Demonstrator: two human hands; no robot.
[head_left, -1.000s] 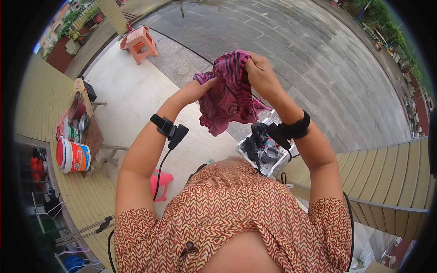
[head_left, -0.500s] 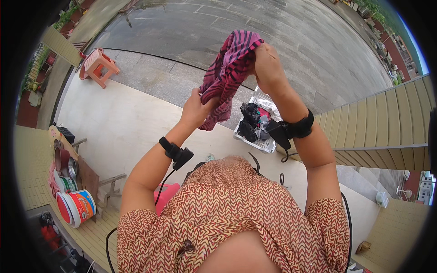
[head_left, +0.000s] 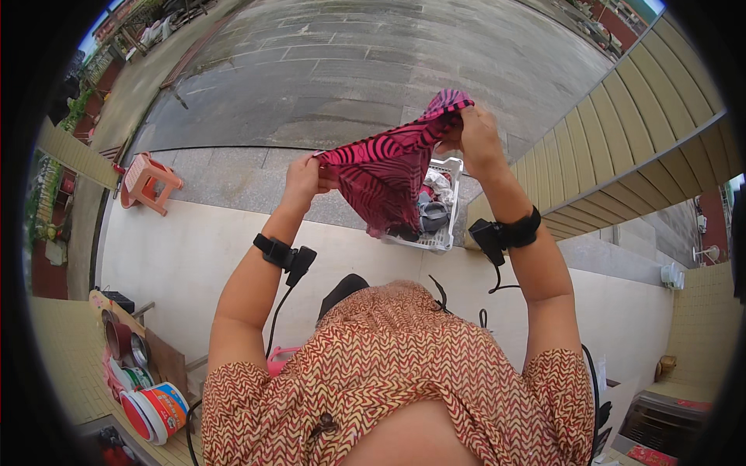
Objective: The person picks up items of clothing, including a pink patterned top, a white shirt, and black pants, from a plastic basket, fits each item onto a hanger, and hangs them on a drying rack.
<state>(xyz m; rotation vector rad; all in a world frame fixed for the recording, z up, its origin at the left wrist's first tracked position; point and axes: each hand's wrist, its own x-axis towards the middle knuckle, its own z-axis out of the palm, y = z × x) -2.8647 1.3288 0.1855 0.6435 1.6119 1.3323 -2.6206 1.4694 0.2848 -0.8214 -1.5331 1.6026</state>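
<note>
Stretched between my hands is a pink garment with black stripes (head_left: pixel 388 167), its upper edge taut and the rest hanging in folds. My left hand (head_left: pixel 305 183) pinches one end of that edge. The other end, higher and farther right, is gripped by my right hand (head_left: pixel 478 141). Below and behind the cloth stands a white plastic basket (head_left: pixel 452 221) holding a heap of dark, grey and white clothes (head_left: pixel 434 211); the garment hides its left part. Black straps with small boxes sit around both my forearms.
An orange plastic stool (head_left: pixel 151 182) stands at the far left on the pale floor. A tiled pillar (head_left: pixel 614 155) rises right of the basket. Pots and a white-and-orange bucket (head_left: pixel 159 412) are at the lower left. Part of something pink (head_left: pixel 281 359) shows beside my left arm.
My hands have spread apart, the left going left. The bunched garment is now pulled out wide between them. The view has shifted, too.
</note>
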